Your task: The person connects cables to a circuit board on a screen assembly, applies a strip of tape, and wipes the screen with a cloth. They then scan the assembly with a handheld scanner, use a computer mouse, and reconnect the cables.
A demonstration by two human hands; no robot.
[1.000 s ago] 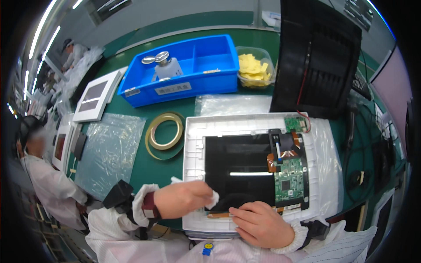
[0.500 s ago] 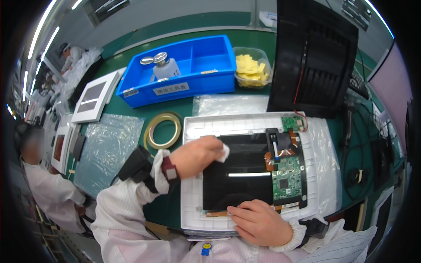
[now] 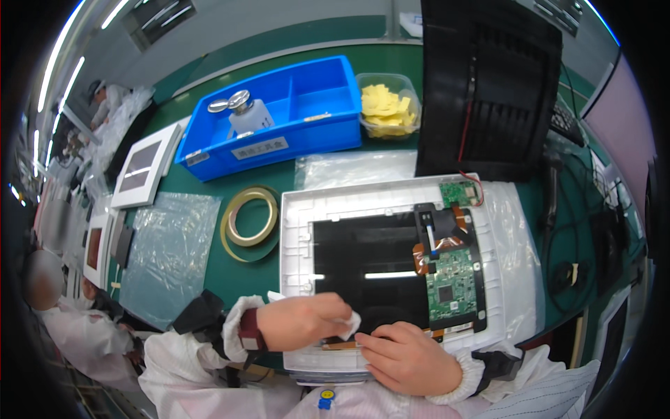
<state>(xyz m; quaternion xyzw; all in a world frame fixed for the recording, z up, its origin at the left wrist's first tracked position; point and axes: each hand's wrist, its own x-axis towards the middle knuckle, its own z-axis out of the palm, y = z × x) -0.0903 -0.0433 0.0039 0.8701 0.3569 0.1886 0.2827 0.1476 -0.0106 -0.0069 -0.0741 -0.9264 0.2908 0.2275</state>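
Observation:
A white plastic frame (image 3: pixel 296 251) lies in front of me, holding a black display panel (image 3: pixel 377 244). On the panel's right side sits a green circuit board (image 3: pixel 457 283), with orange ribbon cables above it. My left hand (image 3: pixel 307 321) pinches a white wipe (image 3: pixel 352 325) at the panel's lower left edge. My right hand (image 3: pixel 412 359) rests with fingers stretched out over the lower edge of the panel and frame, close beside the wipe.
Behind the frame stand a blue divided bin (image 3: pixel 300 136) with a pump bottle (image 3: pixel 250 115) and a tub of yellow pieces (image 3: pixel 387 112). A tall black housing (image 3: pixel 492 91) rises at back right. Tape roll (image 3: pixel 230 237) and plastic sheet (image 3: pixel 171 251) lie left; a co-worker (image 3: pixel 84 335) sits beyond.
My left hand has moved the wipe down from the panel's upper left to its lower edge, beside my right hand. My right hand stays nearly in place.

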